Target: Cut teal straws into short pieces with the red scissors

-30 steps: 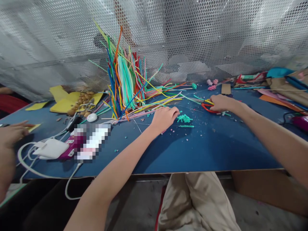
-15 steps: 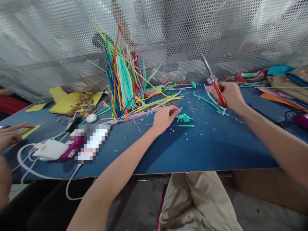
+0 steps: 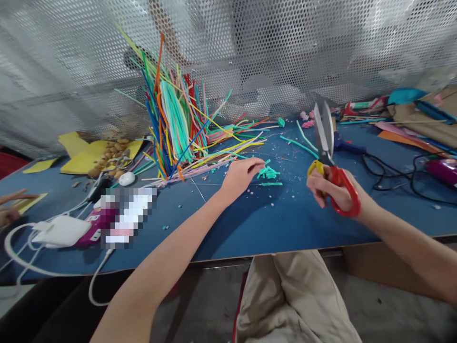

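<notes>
The right hand (image 3: 333,190) is gripping red-handled scissors (image 3: 330,157) with blades slightly parted above the bench (image 3: 250,228), while the left hand (image 3: 240,174), fingers loosely curled, is touching teal pieces (image 3: 269,174), so fingers straying near those blades are risking a nick.

We're getting soft, even daylight glowing through the perforated screen (image 3: 250,57), with faint arm shadows on the desk (image 3: 271,224). Edges bend fisheye-style, corners go smeary, and a pixelated patch (image 3: 123,216) hides something.
</notes>
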`<state>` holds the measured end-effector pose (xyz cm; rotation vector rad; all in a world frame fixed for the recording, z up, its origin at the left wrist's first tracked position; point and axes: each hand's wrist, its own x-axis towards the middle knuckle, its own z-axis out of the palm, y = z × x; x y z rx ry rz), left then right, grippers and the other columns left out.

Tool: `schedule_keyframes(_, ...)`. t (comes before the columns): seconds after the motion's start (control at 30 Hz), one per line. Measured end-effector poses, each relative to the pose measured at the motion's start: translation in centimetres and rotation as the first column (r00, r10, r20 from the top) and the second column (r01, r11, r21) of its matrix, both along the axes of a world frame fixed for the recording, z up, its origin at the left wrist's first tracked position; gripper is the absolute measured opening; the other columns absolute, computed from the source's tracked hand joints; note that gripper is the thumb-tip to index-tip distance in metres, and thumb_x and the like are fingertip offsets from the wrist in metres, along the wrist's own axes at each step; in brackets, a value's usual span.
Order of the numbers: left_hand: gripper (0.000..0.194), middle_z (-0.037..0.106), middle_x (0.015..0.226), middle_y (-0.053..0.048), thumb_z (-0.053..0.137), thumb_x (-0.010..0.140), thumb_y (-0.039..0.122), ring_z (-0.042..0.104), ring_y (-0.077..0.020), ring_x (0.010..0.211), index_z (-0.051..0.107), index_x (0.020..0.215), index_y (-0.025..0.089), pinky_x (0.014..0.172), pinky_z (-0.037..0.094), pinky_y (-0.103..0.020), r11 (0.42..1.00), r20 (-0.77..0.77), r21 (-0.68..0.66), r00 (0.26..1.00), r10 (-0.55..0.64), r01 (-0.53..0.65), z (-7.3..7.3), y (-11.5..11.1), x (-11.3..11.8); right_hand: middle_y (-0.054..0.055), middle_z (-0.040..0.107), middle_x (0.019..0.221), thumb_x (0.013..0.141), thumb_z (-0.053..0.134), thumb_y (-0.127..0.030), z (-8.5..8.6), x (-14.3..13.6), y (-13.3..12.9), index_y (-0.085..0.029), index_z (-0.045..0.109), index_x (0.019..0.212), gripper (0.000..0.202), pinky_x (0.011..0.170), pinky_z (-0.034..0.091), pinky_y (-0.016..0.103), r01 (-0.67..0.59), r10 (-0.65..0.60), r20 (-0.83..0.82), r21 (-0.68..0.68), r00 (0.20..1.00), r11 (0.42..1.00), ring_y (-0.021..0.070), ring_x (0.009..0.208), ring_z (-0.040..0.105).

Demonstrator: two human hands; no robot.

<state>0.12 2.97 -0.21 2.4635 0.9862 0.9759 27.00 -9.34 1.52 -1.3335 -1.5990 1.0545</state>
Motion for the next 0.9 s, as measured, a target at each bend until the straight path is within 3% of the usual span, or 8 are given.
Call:
schedule_keyframes(0.07,0.017,0.078,0.085,0.000,0.060,0.100,0.032,0.074,-0.0153,0.078,0.073,0.103,0.022,0.082,0.056,-0.028,0.997,0.054,-0.069,0.998,0.036,-0.033,-0.2,0.2,0.2,-0.003,0.062,0.064,0.091,0.063,-0.055,0.6,-1.3,1.6,-0.029,0.047,0.073,0.035,0.058,0.052,0.045,-0.051,0.055,-0.078,0.053,0.995,0.997,0.0209,0.053,0.058)
schedule_keyframes(0.13,0.016,0.078,0.086,-0.001,0.063,0.098,0.034,0.074,-0.0155,0.078,0.070,0.103,0.020,0.080,0.058,-0.029,0.990,0.125,-0.138,0.991,0.053,-0.035,-0.4,0.4,0.3,-0.002,0.070,0.094,0.087,0.067,-0.056,0.8,-2.8,3.9,-0.032,0.047,0.088,0.030,0.065,0.057,0.047,-0.009,0.027,-0.141,0.131,0.990,0.991,0.0238,0.073,0.067)
schedule_keyframes(0.2,0.018,0.078,0.090,-0.002,0.067,0.095,0.036,0.074,-0.0163,0.081,0.067,0.102,0.020,0.078,0.058,-0.029,0.982,0.176,-0.184,0.982,0.061,-0.028,-0.6,0.6,0.3,0.001,0.068,0.116,0.086,0.065,-0.061,0.4,-4.2,6.4,-0.036,0.044,0.106,0.038,0.080,0.060,0.052,0.010,0.013,-0.116,0.193,0.993,0.981,0.0272,0.096,0.069)
schedule_keyframes(0.3,0.024,0.077,0.087,-0.003,0.070,0.093,0.041,0.074,-0.0163,0.078,0.062,0.098,0.020,0.076,0.058,-0.030,0.976,0.189,-0.215,0.978,0.085,-0.043,-0.4,0.7,0.3,0.004,0.064,0.129,0.090,0.056,-0.064,-0.8,-5.5,9.4,-0.038,0.037,0.122,0.045,0.091,0.058,0.058,-0.008,0.018,-0.038,0.240,0.999,0.971,0.0289,0.105,0.067)
schedule_keyframes(0.43,0.034,0.077,0.087,-0.003,0.074,0.089,0.049,0.074,-0.0168,0.078,0.058,0.097,0.021,0.075,0.059,-0.031,0.971,0.221,-0.238,0.971,0.085,-0.031,-0.3,0.4,0.4,0.004,0.065,0.124,0.088,0.064,-0.055,-2.6,-6.0,11.0,-0.036,0.037,0.114,0.042,0.100,0.054,0.058,-0.074,0.101,-0.081,0.293,0.992,0.953,0.0277,0.116,0.064)
schedule_keyframes(0.57,0.040,0.077,0.084,-0.003,0.076,0.085,0.056,0.074,-0.0177,0.076,0.058,0.093,0.021,0.074,0.060,-0.031,0.968,0.245,-0.252,0.969,0.046,0.017,-0.5,0.1,0.7,0.003,0.068,0.099,0.081,0.076,-0.049,-3.6,-6.2,10.8,-0.029,0.038,0.097,0.045,0.093,0.056,0.051,-0.016,0.110,-0.275,0.324,0.955,0.946,0.0236,0.096,0.067)
schedule_keyframes(0.67,0.034,0.077,0.086,-0.002,0.073,0.088,0.051,0.074,-0.0176,0.079,0.059,0.095,0.021,0.076,0.060,-0.031,0.972,0.223,-0.233,0.975,0.014,0.039,-0.6,0.1,0.7,0.001,0.066,0.094,0.077,0.082,-0.043,-3.8,-6.0,10.8,-0.027,0.038,0.089,0.048,0.086,0.055,0.044,0.004,0.124,-0.343,0.350,0.931,0.937,0.0196,0.087,0.064)
schedule_keyframes(0.9,0.008,0.076,0.083,-0.002,0.064,0.092,0.025,0.067,-0.0146,0.071,0.069,0.095,0.018,0.074,0.052,-0.028,0.999,-0.117,0.035,0.993,0.008,-0.004,-0.5,0.6,0.8,0.001,0.061,0.093,0.077,0.079,-0.040,-4.0,-4.7,11.7,-0.026,0.042,0.084,0.041,0.077,0.051,0.038,0.172,-0.023,-0.334,0.425,0.942,0.889,0.0156,0.079,0.055)
